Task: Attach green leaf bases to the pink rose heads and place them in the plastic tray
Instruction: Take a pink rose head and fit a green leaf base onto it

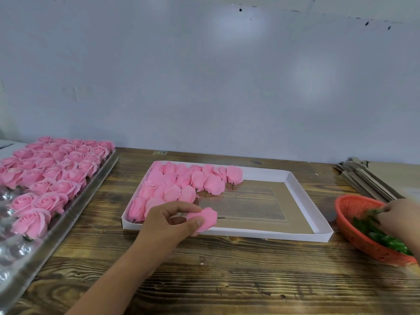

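Observation:
My left hand (pixel 170 220) pinches a pink rose head (pixel 204 220) between thumb and fingers, just above the near edge of the white cardboard tray (pixel 302 194). A short stem pin sticks out of the rose to the right. Several loose pink rose heads (pixel 181 185) lie in that tray's left half. My right hand (pixel 396 214) is blurred and reaches into the orange basket (pixel 354 233), its fingers in the green leaf bases (pixel 377 235). On the left, the clear plastic tray (pixel 13 246) holds several upright pink roses (pixel 56 171).
The work surface is a dark wooden table (pixel 227 280) against a pale wall. A stack of flat cardboard pieces (pixel 368 178) lies at the back right. The plastic tray's near cells show as shiny hollows.

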### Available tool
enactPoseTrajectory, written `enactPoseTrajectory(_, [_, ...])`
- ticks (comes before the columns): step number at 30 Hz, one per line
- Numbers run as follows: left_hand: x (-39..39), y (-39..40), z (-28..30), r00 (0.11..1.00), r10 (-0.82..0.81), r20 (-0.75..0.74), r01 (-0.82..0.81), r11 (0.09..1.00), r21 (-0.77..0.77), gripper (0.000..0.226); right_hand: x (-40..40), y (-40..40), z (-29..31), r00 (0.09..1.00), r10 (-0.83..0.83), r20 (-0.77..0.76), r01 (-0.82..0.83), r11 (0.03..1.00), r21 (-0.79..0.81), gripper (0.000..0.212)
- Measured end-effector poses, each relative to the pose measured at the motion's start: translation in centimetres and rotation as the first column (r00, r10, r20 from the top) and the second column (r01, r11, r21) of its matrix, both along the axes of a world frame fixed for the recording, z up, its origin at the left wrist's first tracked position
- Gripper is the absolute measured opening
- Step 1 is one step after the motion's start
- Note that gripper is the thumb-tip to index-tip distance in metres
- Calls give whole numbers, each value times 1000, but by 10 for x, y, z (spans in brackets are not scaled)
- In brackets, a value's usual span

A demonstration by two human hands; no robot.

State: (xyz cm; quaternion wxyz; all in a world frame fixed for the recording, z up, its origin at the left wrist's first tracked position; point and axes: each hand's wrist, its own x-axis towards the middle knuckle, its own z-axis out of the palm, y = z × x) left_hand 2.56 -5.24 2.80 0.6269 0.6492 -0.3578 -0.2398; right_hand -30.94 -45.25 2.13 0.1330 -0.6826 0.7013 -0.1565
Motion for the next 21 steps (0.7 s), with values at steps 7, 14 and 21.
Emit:
enactPoseTrajectory(7, [0, 0, 0, 1000, 5, 25, -6, 1000, 16, 28, -5, 15, 11, 974, -40, -224, 35, 999, -25, 58])
enactPoseTrajectory(14, [1, -1, 0, 1000, -3, 11, 3, 1000, -2, 29, 1, 33, 26, 963, 26, -269, -19, 999, 31, 61])
enactPoseTrajectory(21, [0, -1, 0, 999, -13, -39, 11, 999, -30, 27, -9, 21, 27, 996, 60, -71, -65, 995, -71, 108])
